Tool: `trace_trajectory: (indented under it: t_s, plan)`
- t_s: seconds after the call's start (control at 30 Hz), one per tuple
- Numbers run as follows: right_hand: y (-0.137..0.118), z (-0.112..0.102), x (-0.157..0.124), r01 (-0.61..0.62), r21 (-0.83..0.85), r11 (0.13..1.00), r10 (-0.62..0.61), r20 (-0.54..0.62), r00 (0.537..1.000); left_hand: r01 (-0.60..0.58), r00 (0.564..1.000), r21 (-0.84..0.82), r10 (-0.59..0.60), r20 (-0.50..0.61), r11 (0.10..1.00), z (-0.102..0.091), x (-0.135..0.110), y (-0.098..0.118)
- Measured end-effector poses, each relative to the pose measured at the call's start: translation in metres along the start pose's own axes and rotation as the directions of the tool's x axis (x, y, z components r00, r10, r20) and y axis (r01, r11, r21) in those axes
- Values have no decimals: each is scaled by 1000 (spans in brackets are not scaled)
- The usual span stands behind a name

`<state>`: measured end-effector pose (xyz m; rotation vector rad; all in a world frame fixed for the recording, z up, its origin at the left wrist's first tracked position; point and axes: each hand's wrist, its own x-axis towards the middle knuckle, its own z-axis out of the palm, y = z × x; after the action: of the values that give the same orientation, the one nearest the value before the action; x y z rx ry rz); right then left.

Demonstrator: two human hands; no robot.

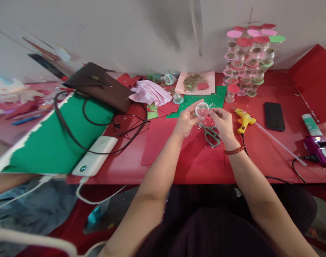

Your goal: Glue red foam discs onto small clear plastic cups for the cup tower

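My left hand (pixel 188 120) is closed around a small clear plastic cup (pixel 202 109), its round rim facing me. The fingers of my right hand (pixel 222 120) are pinched together at the right side of that rim; whether anything small is between them is hidden. Below the hands, scissors (pixel 211 136) with grey-green handles lie on a red paper sheet (pixel 163 137). White scraps are scattered around them. A yellow glue gun (pixel 244 120) with a long clear glue stick in its back rests to the right of my right hand.
Stacked plastic cups (pixel 245 64) with coloured discs stand at the back right, near a phone (pixel 274 116) and a purple power socket (pixel 320 150). Left are a brown bag (pixel 98 85), a white power bank (pixel 95 156) and eyeglasses (pixel 131 125). Another person's arm (pixel 13 184) shows far left.
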<state>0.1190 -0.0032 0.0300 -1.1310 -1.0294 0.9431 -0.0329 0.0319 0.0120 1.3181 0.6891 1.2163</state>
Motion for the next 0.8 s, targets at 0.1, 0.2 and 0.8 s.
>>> trace_trajectory:
  t_s: [0.1, 0.2, 0.8]
  plan:
    - [-2, -1, -1, 24, -30, 999, -24, 3, 1000, 4, 1000, 1, -4, -3, 1000, 0, 0, 1]
    - [-3, -2, -2, 47, -94, 994, -46, 16, 999, 2, 1000, 8, -2, -4, 1000, 1, -1, 2]
    - [14, -2, -8, 457, -685, 567, -384, 271, 882, 51, 998, -104, -53, -20, 993, 3, -5, 14]
